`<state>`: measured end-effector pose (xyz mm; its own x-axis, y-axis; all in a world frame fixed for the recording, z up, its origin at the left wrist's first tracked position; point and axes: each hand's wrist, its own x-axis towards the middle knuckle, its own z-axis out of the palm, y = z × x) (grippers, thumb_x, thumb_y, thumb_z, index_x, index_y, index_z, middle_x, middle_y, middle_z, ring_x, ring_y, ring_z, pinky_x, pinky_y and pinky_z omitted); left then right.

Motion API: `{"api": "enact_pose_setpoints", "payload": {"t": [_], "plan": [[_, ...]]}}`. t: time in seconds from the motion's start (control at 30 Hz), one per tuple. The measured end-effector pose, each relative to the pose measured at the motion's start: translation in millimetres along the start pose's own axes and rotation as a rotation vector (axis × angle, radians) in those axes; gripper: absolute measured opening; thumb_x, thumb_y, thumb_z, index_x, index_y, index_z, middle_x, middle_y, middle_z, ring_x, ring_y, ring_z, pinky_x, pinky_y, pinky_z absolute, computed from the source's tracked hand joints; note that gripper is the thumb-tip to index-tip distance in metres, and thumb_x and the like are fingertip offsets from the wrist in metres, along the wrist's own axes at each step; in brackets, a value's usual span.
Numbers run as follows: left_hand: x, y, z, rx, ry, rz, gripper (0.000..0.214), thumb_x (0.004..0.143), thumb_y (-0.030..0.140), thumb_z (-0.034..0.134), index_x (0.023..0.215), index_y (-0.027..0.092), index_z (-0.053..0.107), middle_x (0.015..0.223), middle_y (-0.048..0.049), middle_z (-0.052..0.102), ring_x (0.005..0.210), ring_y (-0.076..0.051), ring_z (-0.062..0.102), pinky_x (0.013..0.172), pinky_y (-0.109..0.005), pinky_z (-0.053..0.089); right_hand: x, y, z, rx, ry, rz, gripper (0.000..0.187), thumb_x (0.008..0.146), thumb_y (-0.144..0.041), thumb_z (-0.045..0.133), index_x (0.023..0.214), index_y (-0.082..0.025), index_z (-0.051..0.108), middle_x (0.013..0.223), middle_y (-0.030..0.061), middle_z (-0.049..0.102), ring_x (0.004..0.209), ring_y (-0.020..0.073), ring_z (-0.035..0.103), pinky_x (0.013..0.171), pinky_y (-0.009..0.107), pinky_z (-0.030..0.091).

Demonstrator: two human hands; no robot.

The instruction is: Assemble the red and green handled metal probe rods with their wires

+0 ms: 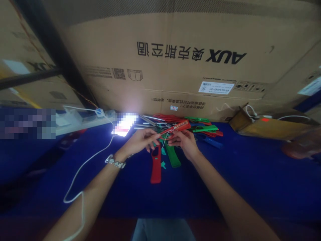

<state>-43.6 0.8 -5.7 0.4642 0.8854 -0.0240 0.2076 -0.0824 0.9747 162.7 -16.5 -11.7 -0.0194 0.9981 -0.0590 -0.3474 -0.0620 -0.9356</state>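
On the blue cloth (140,201) lie a red handle (155,167) and a green handle (173,156); beyond, the left hand (142,139) pinches the narrow end of a red shell (182,125), its long axis slanting away rightward into the right hand (187,142)'s grip; behind, more handles (170,117).

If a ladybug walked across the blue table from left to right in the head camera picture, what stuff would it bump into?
Glowing screen → red handle → green handle → blue piece → yellowish package. The jumbled pile and the hands overlap other things, so they're left out.
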Motion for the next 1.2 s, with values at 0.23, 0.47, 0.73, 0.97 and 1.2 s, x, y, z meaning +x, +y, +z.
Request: {"api": "enact_pose_setpoints", "payload": {"t": [0.23,0.47,0.73,0.97,1.2], "plan": [[-4.1,5.8,-10.0,-0.007,-0.136,0.008,0.030,0.089,0.042,0.064,0.099,0.014,0.067,0.096,-0.0097,0.075,0.068,-0.012,0.068,0.060,-0.025,0.058,-0.7,1.0,0.0,0.024,0.011,0.019,0.025,0.062,-0.035,0.083,0.070,-0.016,0.068,0.064,0.0053,0.073,0.051,0.0174,0.068,0.051,0.028,0.061],[-6.8,6.9,-11.7,-0.163,-0.151,-0.054,0.048,0.079,0.035,0.077,0.117,0.015,0.055,0.098,-0.0120,0.075,0.079,-0.019,0.075,0.070,-0.032,0.061,-2.1,1.1,-0.4,0.015,0.013,0.002,0.028,0.061,-0.037,0.084,0.070,-0.017,0.068,0.063,0.0040,0.073,0.052,0.0171,0.068,0.052,0.029,0.061],[-3.8,3.1,-12.8,-0.183,-0.068,-0.036,0.041,0.072,0.028,0.081,0.102,0.015,0.056,0.079,-0.0043,0.074,0.067,-0.017,0.073,0.066,-0.031,0.061,-3.3,-0.3,0.5,0.017,0.047,-0.002,0.025,0.062,-0.035,0.081,0.069,-0.017,0.066,0.062,0.0040,0.072,0.050,0.0171,0.067,0.053,0.029,0.060],[-4.1,2.2,-14.9,-0.083,-0.051,0.081,0.042,0.082,0.036,0.073,0.116,0.016,0.060,0.088,-0.0074,0.076,0.072,-0.016,0.073,0.070,-0.030,0.059,-2.7,-0.8,-0.8,0.005,0.049,-0.004,0.026,0.064,-0.036,0.081,0.073,-0.017,0.065,0.063,0.0046,0.072,0.052,0.0185,0.069,0.054,0.030,0.060],[-2.9,1.9,-16.1,0.006,-0.022,0.086,0.032,0.078,0.035,0.075,0.102,0.015,0.074,0.074,-0.0040,0.073,0.058,-0.011,0.064,0.059,-0.025,0.055,-4.0,0.9,1.4,-0.007,0.062,-0.023,0.026,0.064,-0.037,0.081,0.072,-0.017,0.066,0.062,0.0049,0.073,0.052,0.0191,0.069,0.052,0.030,0.061]]}}
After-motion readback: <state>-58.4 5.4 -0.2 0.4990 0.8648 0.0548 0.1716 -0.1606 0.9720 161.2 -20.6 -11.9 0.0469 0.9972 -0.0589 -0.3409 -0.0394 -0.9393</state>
